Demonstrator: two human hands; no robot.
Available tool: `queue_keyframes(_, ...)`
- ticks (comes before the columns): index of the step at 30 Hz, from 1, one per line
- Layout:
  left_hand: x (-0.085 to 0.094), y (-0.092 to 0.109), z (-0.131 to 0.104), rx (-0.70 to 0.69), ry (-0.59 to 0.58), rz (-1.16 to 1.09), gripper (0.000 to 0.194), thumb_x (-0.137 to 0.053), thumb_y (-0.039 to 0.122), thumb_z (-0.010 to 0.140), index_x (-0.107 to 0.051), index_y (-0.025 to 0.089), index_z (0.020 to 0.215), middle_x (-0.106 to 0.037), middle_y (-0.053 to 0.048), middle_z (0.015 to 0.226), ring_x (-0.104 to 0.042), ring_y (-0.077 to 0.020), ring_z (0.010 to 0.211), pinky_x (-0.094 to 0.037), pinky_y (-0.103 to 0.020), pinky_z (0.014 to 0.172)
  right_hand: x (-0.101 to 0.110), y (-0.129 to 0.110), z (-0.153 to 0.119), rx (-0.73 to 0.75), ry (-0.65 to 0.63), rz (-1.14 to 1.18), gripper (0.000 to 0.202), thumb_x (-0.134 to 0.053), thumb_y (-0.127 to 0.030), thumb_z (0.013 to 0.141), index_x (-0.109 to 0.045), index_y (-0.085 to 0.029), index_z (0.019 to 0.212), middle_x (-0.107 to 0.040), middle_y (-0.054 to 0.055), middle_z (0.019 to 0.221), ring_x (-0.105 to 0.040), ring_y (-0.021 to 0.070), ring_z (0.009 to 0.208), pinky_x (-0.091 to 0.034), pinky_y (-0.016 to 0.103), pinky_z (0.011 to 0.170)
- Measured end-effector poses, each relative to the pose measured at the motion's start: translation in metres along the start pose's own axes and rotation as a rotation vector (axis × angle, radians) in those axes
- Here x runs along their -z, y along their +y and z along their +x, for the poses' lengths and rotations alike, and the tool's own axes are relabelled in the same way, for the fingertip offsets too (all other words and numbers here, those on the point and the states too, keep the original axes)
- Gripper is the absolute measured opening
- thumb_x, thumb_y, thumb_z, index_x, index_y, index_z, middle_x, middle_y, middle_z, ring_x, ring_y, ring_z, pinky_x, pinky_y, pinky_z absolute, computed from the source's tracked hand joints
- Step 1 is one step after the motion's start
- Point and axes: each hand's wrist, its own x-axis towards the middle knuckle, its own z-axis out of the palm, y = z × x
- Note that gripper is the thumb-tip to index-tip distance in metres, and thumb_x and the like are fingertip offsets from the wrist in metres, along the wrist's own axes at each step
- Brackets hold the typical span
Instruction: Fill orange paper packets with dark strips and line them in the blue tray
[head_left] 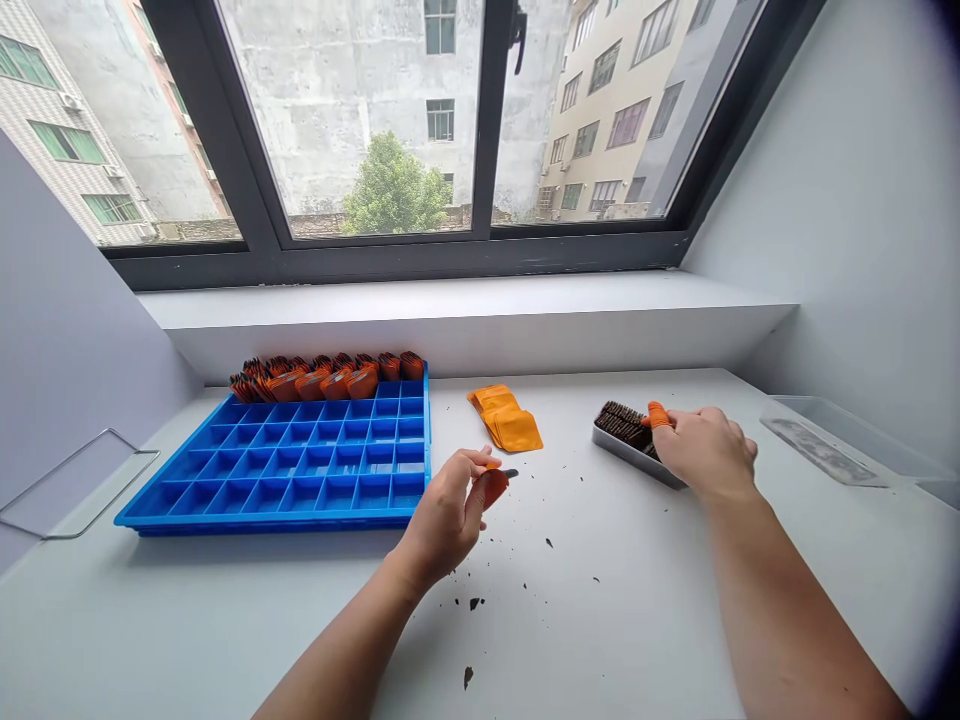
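My left hand (450, 510) is closed around a small orange packet (493, 488), whose dark tip shows past the fingers. My right hand (705, 450) reaches over a narrow metal tin (637, 459) packed with thin dark brown pieces (627, 424). An orange finger cover (658, 414) on that hand touches the pieces. Its other fingers curl down and hide whatever is between them. Behind my left hand, flat orange pouches (517, 428) lie in an overlapping pile. Left of it is a blue compartment tray (292, 520), with bundles of dark-edged orange packets (322, 382) standing in its back rows.
Dark crumbs (474, 604) are scattered across the white table (570, 640). At the right lies a clear plastic container (847, 440). A bent wire frame (82, 535) rests at the far left. The window ledge (480, 305) bounds the back.
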Motion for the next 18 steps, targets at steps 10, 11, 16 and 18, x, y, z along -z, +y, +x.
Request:
queue_keyframes(10,0.011,0.005,0.009,-0.275,0.128,0.259,0.013,-0.056,0.018,0.111,-0.068,0.018,0.107,-0.08,-0.012,0.107,-0.08,-0.0255,0.102,-0.072,-0.039,0.074,0.008,0.021,0.004,0.22,-0.12,0.066,0.03,-0.06,-0.049,0.095,-0.08,-0.034,0.112,-0.061,0.011,0.128,-0.057,0.0313,0.12,-0.047,0.041,0.087)
queue_keyframes(11,0.011,0.007,0.009,-0.302,0.129,0.267,0.012,-0.057,0.018,0.111,-0.068,0.018,0.106,-0.08,-0.012,0.105,-0.08,-0.0253,0.1,-0.071,-0.038,0.073,0.008,0.022,0.003,0.246,-0.126,0.054,0.029,-0.061,-0.048,0.094,-0.081,-0.034,0.111,-0.062,0.011,0.127,-0.058,0.0312,0.118,-0.047,0.041,0.084)
queue_keyframes(16,0.009,0.009,0.01,-0.362,0.136,0.277,0.011,-0.059,0.017,0.11,-0.068,0.019,0.104,-0.079,-0.012,0.104,-0.079,-0.0239,0.092,-0.069,-0.036,0.067,0.01,0.016,-0.001,0.254,-0.071,-0.092,0.023,-0.062,-0.042,0.091,-0.08,-0.032,0.102,-0.067,0.01,0.117,-0.061,0.0302,0.104,-0.043,0.045,0.088)
queue_keyframes(18,0.009,0.007,0.01,-0.348,0.134,0.281,0.011,-0.059,0.016,0.109,-0.068,0.018,0.103,-0.079,-0.012,0.102,-0.079,-0.0236,0.09,-0.069,-0.036,0.067,0.01,0.017,0.001,0.224,-0.044,-0.114,0.025,-0.058,-0.044,0.094,-0.078,-0.029,0.088,-0.068,0.01,0.103,-0.062,0.0289,0.094,-0.04,0.046,0.089)
